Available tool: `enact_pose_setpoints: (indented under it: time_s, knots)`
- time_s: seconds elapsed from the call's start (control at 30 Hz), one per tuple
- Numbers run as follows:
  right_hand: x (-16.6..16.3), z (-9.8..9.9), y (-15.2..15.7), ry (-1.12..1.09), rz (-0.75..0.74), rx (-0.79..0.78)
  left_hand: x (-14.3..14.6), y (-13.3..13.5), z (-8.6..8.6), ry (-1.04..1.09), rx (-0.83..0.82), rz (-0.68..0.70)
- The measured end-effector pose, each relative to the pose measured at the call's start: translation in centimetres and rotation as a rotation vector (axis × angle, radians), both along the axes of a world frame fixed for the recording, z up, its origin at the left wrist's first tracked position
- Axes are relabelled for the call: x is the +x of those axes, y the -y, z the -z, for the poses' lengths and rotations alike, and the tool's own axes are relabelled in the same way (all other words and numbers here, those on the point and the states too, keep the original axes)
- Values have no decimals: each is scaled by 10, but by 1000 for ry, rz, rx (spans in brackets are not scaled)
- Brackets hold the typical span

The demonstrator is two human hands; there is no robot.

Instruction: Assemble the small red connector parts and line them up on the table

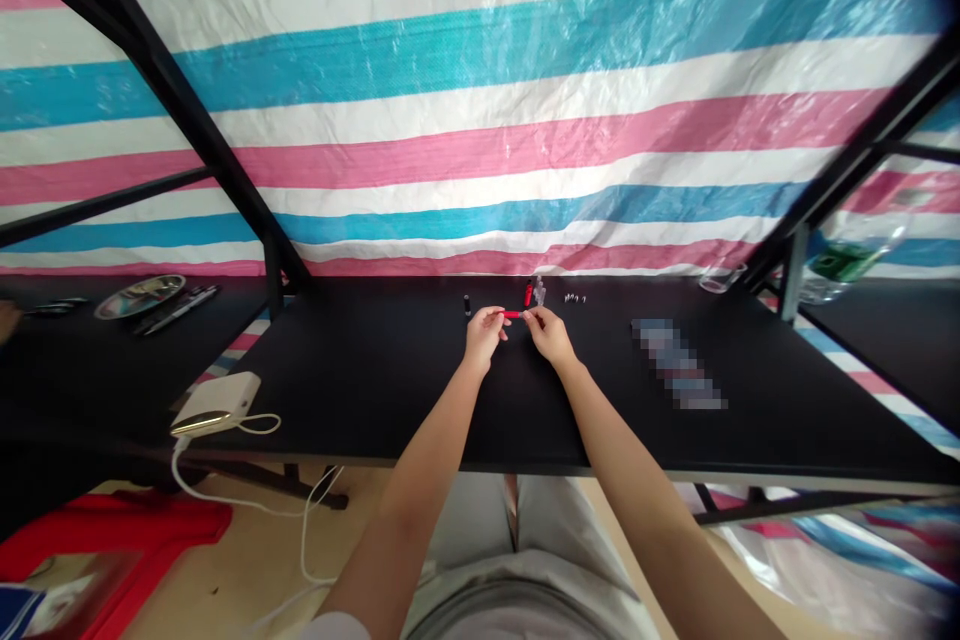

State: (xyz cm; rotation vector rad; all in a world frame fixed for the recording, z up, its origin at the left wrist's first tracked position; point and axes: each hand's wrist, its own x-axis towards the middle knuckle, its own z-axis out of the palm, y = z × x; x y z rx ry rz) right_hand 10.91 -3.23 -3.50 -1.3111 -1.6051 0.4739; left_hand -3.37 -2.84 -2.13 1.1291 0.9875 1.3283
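I hold a small red piece [512, 314] out in front of me, low in the middle of the frame, and it lies level between my two hands. My left hand [484, 335] and my right hand [549, 335] are close together but not touching each other. The fingertips [496, 313] of my left hand pinch one end of the red piece, and the fingertips [528, 317] of my right hand close on the other end, so both grips are clamped on it with only a short stretch of red showing between them. Just past my hands, on the black table [375, 390], a small black upright piece [466, 305] stands to the left. To the right, a red and black part [529, 294] stands beside a clear plastic part [540, 292], and a short row of tiny pieces [574, 298] lies a little farther along. A blurred strip [675, 363] lies on the table well off to the right. A white power bank [214, 403] sits near the table's left corner with its white cable [225, 500] trailing down to the floor. At the upper left, on a second black table, are a metal tray [139, 296] and some pens [176, 310]. A striped tarp [480, 90] hangs behind everything.
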Motion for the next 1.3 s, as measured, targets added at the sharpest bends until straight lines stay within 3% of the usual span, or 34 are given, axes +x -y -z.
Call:
enact_pose_setpoints:
  time_s: [0.23, 0.73, 0.9, 1.03, 1.3]
  knots:
    - [-2, 2, -2, -27, -55, -2, -1, -1, -1, -1, 8, -91]
    - [-4, -2, 4, 253, -53, 33, 0, 0, 2, -44, 3, -26]
    - [0, -1, 2, 451, 187, 36, -2, -3, 5, -79, 12, -136]
    - [7, 2, -1, 387, 417, -59, -3, -4, 10, -227, 111, -202]
    - [16, 3, -16, 325, 461, -212, 12, -4, 14, -662, 317, -184]
